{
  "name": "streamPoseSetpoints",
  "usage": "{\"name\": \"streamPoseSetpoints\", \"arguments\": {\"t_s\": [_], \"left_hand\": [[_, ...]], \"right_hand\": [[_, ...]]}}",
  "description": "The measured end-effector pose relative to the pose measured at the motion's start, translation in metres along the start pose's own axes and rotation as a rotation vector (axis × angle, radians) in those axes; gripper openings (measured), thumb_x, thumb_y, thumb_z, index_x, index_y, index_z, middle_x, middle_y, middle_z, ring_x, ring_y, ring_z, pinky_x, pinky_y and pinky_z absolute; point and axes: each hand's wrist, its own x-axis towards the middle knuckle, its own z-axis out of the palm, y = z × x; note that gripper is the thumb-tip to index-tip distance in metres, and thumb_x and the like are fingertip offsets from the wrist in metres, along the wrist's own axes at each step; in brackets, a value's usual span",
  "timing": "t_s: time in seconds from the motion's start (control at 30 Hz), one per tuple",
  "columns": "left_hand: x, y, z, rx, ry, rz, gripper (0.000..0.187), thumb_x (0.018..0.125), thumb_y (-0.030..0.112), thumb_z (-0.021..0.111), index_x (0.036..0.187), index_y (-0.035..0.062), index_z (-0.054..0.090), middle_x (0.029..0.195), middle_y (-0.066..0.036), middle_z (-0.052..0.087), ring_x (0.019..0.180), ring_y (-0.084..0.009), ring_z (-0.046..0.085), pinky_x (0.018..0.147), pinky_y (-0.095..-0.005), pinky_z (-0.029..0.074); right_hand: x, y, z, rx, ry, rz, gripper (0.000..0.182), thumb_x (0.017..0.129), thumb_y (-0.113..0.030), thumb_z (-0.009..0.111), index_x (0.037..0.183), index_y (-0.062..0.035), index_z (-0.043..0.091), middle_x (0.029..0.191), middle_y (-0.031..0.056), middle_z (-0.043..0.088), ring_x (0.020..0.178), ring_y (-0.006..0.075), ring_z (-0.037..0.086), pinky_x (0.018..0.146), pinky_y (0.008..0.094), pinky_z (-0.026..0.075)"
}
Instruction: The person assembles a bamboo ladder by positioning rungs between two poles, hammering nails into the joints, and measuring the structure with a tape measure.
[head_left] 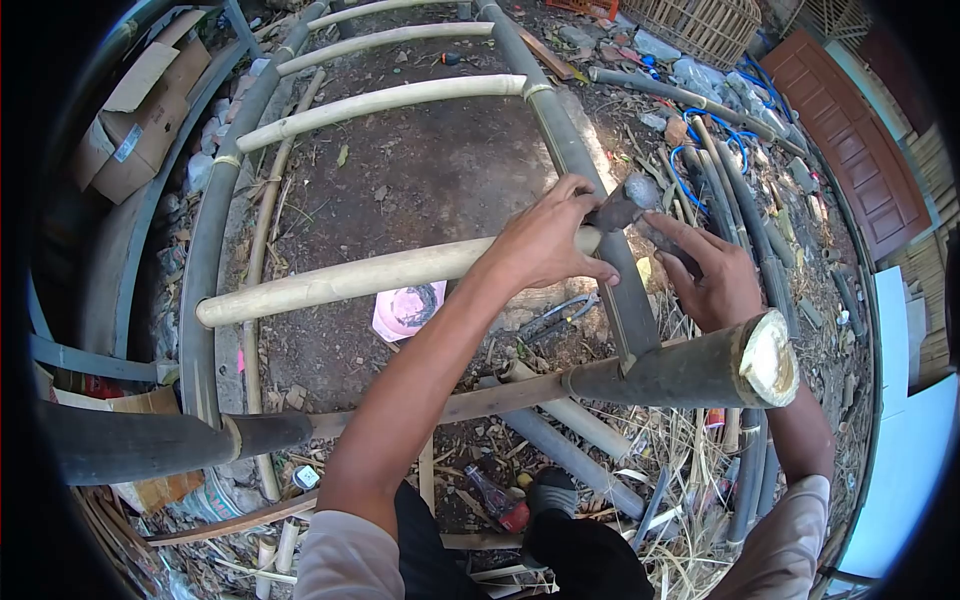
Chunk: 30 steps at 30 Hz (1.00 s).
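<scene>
A pale bamboo rung [350, 280] spans two dark bamboo rails of a ladder-like frame. My left hand [545, 240] is around the rung's right end, thumb below and fingers above, beside the right rail [632, 300]. Just right of its fingertips is a dark metal hammer head [614, 214], against the rail near the rung's end. My right hand [715, 275] is curled at the hammer, its index finger stretched toward the head; the handle is mostly hidden. A rounded grey lump [642, 190] shows behind the head.
A thick cut bamboo pole [660, 375] crosses the frame's near end. Pliers [555, 315] and a pink container [408, 308] lie on the ground inside. Bamboo lengths and blue hose [690, 175] are at right, cardboard [150, 110] at left. A bottle [495, 498] lies near my foot.
</scene>
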Motion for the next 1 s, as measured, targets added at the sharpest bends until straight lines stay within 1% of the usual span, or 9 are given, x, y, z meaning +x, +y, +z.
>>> {"name": "streamPoseSetpoints", "arguments": {"t_s": [0.03, 0.17, 0.27, 0.53, 0.67, 0.8, 0.83, 0.93, 1.0], "left_hand": [[0.002, -0.001, 0.001, 0.007, 0.010, 0.012, 0.092, 0.061, 0.046, 0.090, 0.134, -0.0001, 0.058, 0.148, -0.011, 0.044, 0.130, -0.0329, 0.053, 0.108, -0.0443, 0.046], [-0.002, 0.001, -0.003, -0.026, -0.005, -0.006, 0.092, 0.061, 0.046, 0.090, 0.134, 0.0001, 0.058, 0.147, -0.010, 0.044, 0.130, -0.0333, 0.053, 0.108, -0.0446, 0.046], [-0.003, 0.005, -0.006, -0.031, -0.031, -0.019, 0.092, 0.061, 0.046, 0.090, 0.133, -0.0013, 0.058, 0.147, -0.010, 0.044, 0.130, -0.0332, 0.053, 0.108, -0.0444, 0.046], [-0.002, -0.001, 0.000, -0.033, -0.008, -0.009, 0.092, 0.060, 0.048, 0.091, 0.132, -0.0008, 0.059, 0.146, -0.010, 0.044, 0.131, -0.0324, 0.053, 0.108, -0.0444, 0.046], [0.001, -0.001, 0.001, 0.007, 0.001, -0.008, 0.093, 0.061, 0.047, 0.091, 0.133, 0.0001, 0.058, 0.147, -0.010, 0.044, 0.131, -0.0323, 0.052, 0.108, -0.0443, 0.046], [-0.004, -0.002, 0.002, -0.017, -0.016, -0.013, 0.093, 0.061, 0.047, 0.091, 0.134, 0.0004, 0.058, 0.147, -0.010, 0.043, 0.131, -0.0322, 0.052, 0.108, -0.0444, 0.046], [-0.004, -0.001, 0.002, -0.026, -0.024, -0.018, 0.093, 0.060, 0.047, 0.091, 0.134, 0.0002, 0.058, 0.147, -0.010, 0.043, 0.131, -0.0324, 0.052, 0.108, -0.0445, 0.046], [-0.002, -0.001, 0.002, -0.017, 0.004, 0.010, 0.094, 0.060, 0.047, 0.091, 0.134, -0.0006, 0.058, 0.147, -0.011, 0.043, 0.131, -0.0333, 0.052, 0.108, -0.0448, 0.046], [0.000, -0.004, 0.001, -0.013, 0.016, 0.022, 0.095, 0.059, 0.046, 0.091, 0.134, -0.0012, 0.057, 0.147, -0.012, 0.043, 0.130, -0.0337, 0.052, 0.108, -0.0448, 0.046]], "right_hand": [[0.002, -0.002, -0.002, 0.021, -0.015, 0.061, 0.049, 0.085, -0.006, 0.074, 0.131, -0.0218, 0.065, 0.107, 0.0112, 0.074, 0.084, 0.0300, 0.073, 0.073, 0.0395, 0.058], [0.000, -0.007, 0.000, 0.176, 0.250, 0.027, 0.046, 0.087, -0.010, 0.073, 0.129, -0.0275, 0.066, 0.105, 0.0110, 0.074, 0.079, 0.0313, 0.072, 0.072, 0.0403, 0.057], [-0.004, -0.003, -0.005, 0.027, 0.007, 0.041, 0.047, 0.087, -0.010, 0.073, 0.130, -0.0261, 0.066, 0.104, 0.0126, 0.073, 0.079, 0.0300, 0.072, 0.072, 0.0393, 0.057], [-0.006, 0.001, 0.005, 0.146, 0.194, 0.004, 0.050, 0.087, -0.011, 0.073, 0.133, -0.0269, 0.063, 0.101, 0.0124, 0.073, 0.077, 0.0301, 0.072, 0.069, 0.0408, 0.056], [0.000, -0.005, -0.005, -0.033, -0.013, 0.070, 0.048, 0.088, -0.011, 0.072, 0.133, -0.0280, 0.064, 0.100, 0.0123, 0.073, 0.077, 0.0326, 0.071, 0.069, 0.0419, 0.056], [-0.003, -0.003, 0.010, 0.162, 0.291, -0.020, 0.048, 0.088, -0.012, 0.072, 0.132, -0.0286, 0.064, 0.099, 0.0135, 0.073, 0.077, 0.0332, 0.071, 0.069, 0.0429, 0.056], [-0.006, -0.003, 0.008, 0.143, 0.174, 0.002, 0.049, 0.087, -0.009, 0.072, 0.133, -0.0243, 0.063, 0.102, 0.0144, 0.073, 0.080, 0.0310, 0.072, 0.070, 0.0406, 0.057], [-0.001, -0.004, -0.004, -0.071, -0.034, 0.026, 0.051, 0.086, -0.003, 0.072, 0.133, -0.0189, 0.063, 0.103, 0.0138, 0.073, 0.080, 0.0299, 0.072, 0.070, 0.0386, 0.057], [-0.002, -0.003, 0.002, 0.017, 0.114, -0.024, 0.051, 0.086, -0.006, 0.072, 0.134, -0.0221, 0.062, 0.101, 0.0129, 0.073, 0.079, 0.0315, 0.071, 0.070, 0.0402, 0.057]]}}
